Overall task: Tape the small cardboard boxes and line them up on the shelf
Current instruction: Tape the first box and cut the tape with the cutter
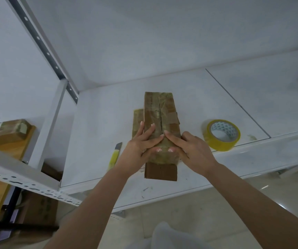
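Both hands are on the long cardboard box [159,123], which stands on the white shelf [97,141] and is my landmark for everything below. My left hand [141,142] lies across the box's near left corner, fingers stretched flat over the taped top and the thumb [154,150] pressed on the near end face. My right hand [189,148] mirrors it at the near right corner: forefinger laid along the top beside the seam, thumb on the end face, the other fingers bent down the right side. The two thumb tips sit close together, not quite touching. Neither hand lifts the box; both press on it. The box's top is covered in glossy tape with a dark seam down the middle, and the lower part of its near end face is bare brown cardboard. A second box [137,121] lies against its left side, mostly hidden, with only a taped strip showing. Left of the box, near the shelf's front, lies a yellow-handled knife [115,155], apart from my left wrist. Right of the box, well apart, a roll of yellow tape [221,134] rests on the shelf. Far left of the box, beyond the shelf's upright post [50,123], another taped box [8,130] sits on a wooden surface.
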A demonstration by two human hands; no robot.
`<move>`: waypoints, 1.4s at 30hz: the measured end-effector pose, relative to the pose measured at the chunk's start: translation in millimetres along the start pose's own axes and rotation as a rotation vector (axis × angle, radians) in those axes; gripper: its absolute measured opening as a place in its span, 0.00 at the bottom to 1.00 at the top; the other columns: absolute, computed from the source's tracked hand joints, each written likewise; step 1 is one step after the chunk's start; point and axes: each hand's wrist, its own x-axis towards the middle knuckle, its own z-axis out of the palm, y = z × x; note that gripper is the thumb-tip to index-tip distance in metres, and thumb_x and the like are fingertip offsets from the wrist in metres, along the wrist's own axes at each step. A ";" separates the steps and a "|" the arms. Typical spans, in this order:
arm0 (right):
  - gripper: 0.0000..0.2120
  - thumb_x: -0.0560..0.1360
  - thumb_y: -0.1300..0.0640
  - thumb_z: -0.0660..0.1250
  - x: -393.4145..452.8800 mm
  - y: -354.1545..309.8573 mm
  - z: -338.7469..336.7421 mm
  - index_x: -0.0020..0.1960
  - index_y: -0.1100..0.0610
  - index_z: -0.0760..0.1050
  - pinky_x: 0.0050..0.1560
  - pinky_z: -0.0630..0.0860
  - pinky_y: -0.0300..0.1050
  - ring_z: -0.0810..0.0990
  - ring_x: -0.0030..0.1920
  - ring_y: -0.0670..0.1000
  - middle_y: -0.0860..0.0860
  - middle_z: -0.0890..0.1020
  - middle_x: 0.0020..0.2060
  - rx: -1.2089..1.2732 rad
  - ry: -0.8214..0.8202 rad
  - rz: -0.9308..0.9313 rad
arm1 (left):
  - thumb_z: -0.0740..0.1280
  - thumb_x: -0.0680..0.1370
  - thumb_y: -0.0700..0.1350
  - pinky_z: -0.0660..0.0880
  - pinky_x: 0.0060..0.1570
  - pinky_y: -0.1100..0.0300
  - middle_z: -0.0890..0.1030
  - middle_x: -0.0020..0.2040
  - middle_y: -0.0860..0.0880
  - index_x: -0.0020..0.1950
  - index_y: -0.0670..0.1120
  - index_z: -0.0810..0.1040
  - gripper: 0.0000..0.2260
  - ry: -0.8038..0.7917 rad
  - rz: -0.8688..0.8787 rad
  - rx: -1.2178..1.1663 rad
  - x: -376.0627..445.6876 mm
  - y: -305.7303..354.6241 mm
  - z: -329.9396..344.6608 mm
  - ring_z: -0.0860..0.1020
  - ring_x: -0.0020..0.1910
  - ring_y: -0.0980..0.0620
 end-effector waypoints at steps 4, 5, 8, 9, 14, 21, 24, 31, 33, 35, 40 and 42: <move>0.22 0.79 0.47 0.62 2.5 -2.3 6.3 0.70 0.55 0.73 0.35 0.73 0.47 0.74 0.33 0.57 0.58 0.74 0.38 0.007 0.008 0.007 | 0.68 0.78 0.40 0.53 0.76 0.59 0.63 0.73 0.51 0.68 0.51 0.71 0.19 0.014 -0.044 -0.028 -1.2 0.4 -2.6 0.51 0.78 0.45; 0.24 0.80 0.43 0.58 2.3 -2.0 3.5 0.71 0.54 0.71 0.35 0.73 0.47 0.74 0.34 0.57 0.57 0.74 0.39 0.004 -0.023 0.028 | 0.69 0.77 0.41 0.53 0.76 0.58 0.64 0.72 0.52 0.67 0.51 0.72 0.19 0.003 -0.055 -0.039 -0.1 1.4 -4.8 0.52 0.78 0.46; 0.35 0.79 0.35 0.41 -0.1 1.6 -4.9 0.76 0.53 0.64 0.35 0.68 0.44 0.74 0.35 0.53 0.53 0.76 0.41 0.051 -0.028 0.077 | 0.71 0.76 0.48 0.54 0.77 0.53 0.65 0.73 0.53 0.67 0.53 0.75 0.19 -0.055 -0.086 -0.004 5.9 6.7 -15.2 0.52 0.79 0.49; 0.33 0.80 0.37 0.42 -0.8 2.6 -7.2 0.76 0.55 0.64 0.35 0.67 0.43 0.76 0.36 0.52 0.52 0.78 0.41 0.089 0.020 0.117 | 0.69 0.75 0.53 0.54 0.77 0.52 0.66 0.74 0.51 0.67 0.53 0.77 0.20 -0.063 -0.078 0.053 7.7 10.4 -17.8 0.52 0.79 0.49; 0.14 0.80 0.61 0.63 3.5 18.6 -11.8 0.65 0.60 0.75 0.39 0.75 0.49 0.81 0.43 0.60 0.58 0.81 0.50 0.109 0.219 0.333 | 0.60 0.76 0.64 0.56 0.73 0.49 0.66 0.75 0.43 0.62 0.49 0.81 0.25 0.112 -0.076 0.313 20.8 46.0 -8.9 0.54 0.78 0.45; 0.05 0.75 0.66 0.70 -2.2 33.4 -21.5 0.50 0.63 0.83 0.37 0.79 0.54 0.81 0.35 0.61 0.59 0.81 0.39 0.106 0.289 0.316 | 0.50 0.68 0.76 0.53 0.70 0.32 0.45 0.80 0.45 0.79 0.54 0.51 0.45 -0.100 -0.338 0.644 48.1 65.0 34.8 0.37 0.77 0.40; 0.09 0.79 0.60 0.66 -8.5 39.2 -25.2 0.54 0.61 0.82 0.41 0.79 0.52 0.82 0.39 0.59 0.57 0.84 0.40 0.124 0.261 0.375 | 0.51 0.67 0.77 0.61 0.68 0.35 0.39 0.80 0.47 0.79 0.56 0.42 0.46 -0.144 -0.441 0.698 45.0 52.3 42.4 0.33 0.77 0.41; 0.16 0.82 0.52 0.59 -5.0 40.6 -30.4 0.63 0.59 0.78 0.51 0.76 0.51 0.80 0.51 0.58 0.58 0.82 0.52 0.140 0.056 0.469 | 0.57 0.67 0.73 0.70 0.61 0.43 0.60 0.76 0.54 0.74 0.61 0.60 0.37 0.253 -0.329 0.356 40.4 60.9 10.3 0.54 0.75 0.52; 0.18 0.83 0.51 0.57 0.7 39.7 -31.5 0.66 0.59 0.75 0.55 0.75 0.51 0.79 0.56 0.59 0.59 0.81 0.56 0.169 -0.022 0.512 | 0.57 0.69 0.71 0.69 0.64 0.46 0.66 0.73 0.55 0.73 0.60 0.62 0.34 0.359 -0.257 0.072 38.4 66.2 1.0 0.60 0.73 0.52; 0.21 0.83 0.49 0.54 8.0 37.6 -33.4 0.67 0.60 0.74 0.58 0.74 0.52 0.78 0.60 0.60 0.60 0.81 0.58 0.257 -0.065 0.546 | 0.57 0.73 0.68 0.69 0.67 0.44 0.69 0.70 0.55 0.74 0.55 0.64 0.33 0.411 -0.183 -0.212 37.0 73.1 -3.3 0.65 0.71 0.52; 0.14 0.83 0.47 0.52 20.5 26.9 -36.8 0.56 0.50 0.75 0.38 0.72 0.26 0.80 0.42 0.33 0.46 0.82 0.45 0.695 0.002 0.646 | 0.59 0.73 0.72 0.74 0.62 0.45 0.73 0.67 0.46 0.74 0.45 0.64 0.40 0.407 -0.089 -0.508 40.7 91.2 0.9 0.73 0.67 0.46; 0.13 0.83 0.48 0.53 24.2 26.9 -37.1 0.57 0.48 0.75 0.41 0.77 0.33 0.82 0.45 0.42 0.49 0.83 0.47 0.851 0.069 0.666 | 0.59 0.72 0.73 0.77 0.59 0.50 0.74 0.66 0.46 0.73 0.44 0.64 0.41 0.409 -0.075 -0.607 40.5 89.1 2.1 0.75 0.65 0.47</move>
